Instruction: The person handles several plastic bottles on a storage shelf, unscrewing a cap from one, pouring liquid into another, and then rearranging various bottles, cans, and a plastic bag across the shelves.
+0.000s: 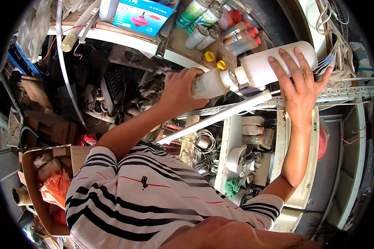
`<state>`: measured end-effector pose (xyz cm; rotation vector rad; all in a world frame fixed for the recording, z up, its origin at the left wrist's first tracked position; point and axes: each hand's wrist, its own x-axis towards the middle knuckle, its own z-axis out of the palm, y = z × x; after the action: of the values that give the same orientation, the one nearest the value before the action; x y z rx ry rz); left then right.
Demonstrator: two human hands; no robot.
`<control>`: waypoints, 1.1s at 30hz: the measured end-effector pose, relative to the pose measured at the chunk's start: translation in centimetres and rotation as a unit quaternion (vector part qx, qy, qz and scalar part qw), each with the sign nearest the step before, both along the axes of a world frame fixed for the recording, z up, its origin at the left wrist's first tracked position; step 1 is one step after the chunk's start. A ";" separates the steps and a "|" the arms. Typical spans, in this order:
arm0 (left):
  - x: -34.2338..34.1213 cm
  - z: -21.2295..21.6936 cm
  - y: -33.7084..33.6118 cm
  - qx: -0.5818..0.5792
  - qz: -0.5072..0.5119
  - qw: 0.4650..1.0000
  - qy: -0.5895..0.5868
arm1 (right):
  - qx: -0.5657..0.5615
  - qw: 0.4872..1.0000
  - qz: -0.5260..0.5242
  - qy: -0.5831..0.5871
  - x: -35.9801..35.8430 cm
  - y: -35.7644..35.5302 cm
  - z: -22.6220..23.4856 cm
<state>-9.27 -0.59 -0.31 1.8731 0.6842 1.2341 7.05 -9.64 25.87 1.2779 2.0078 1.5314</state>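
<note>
My left hand point(180, 92) is wrapped round a smaller translucent plastic bottle point(211, 84), which lies nearly on its side with its uncapped mouth facing right. Against that mouth, or very close to it, is the neck of a larger white plastic bottle point(254, 64). This one slants down to the left, its base raised at the upper right. My right hand point(299, 89) grips it from the near side, fingers spread along its wall. Whether liquid passes between the mouths is hard to make out. Two yellow caps, one point(210, 56) beside the other point(221, 64), lie on the shelf behind.
Spray cans point(193, 14), red-capped bottles point(242, 41) and a blue box point(143, 18) stand on the shelf point(183, 50). A white tube point(220, 116) runs slantwise below the bottles. Cluttered shelves with coiled wire point(205, 143) sit underneath. At left is a cardboard box point(31, 170) with orange bags.
</note>
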 end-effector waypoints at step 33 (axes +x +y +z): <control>-0.5 0.3 -0.1 -0.027 -0.035 0.998 0.047 | 0.007 1.000 0.009 -0.004 0.0 -0.5 -0.2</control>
<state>-9.75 -0.73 -0.01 1.9029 0.6887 1.0779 7.02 -10.11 25.64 1.2601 2.0127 1.5594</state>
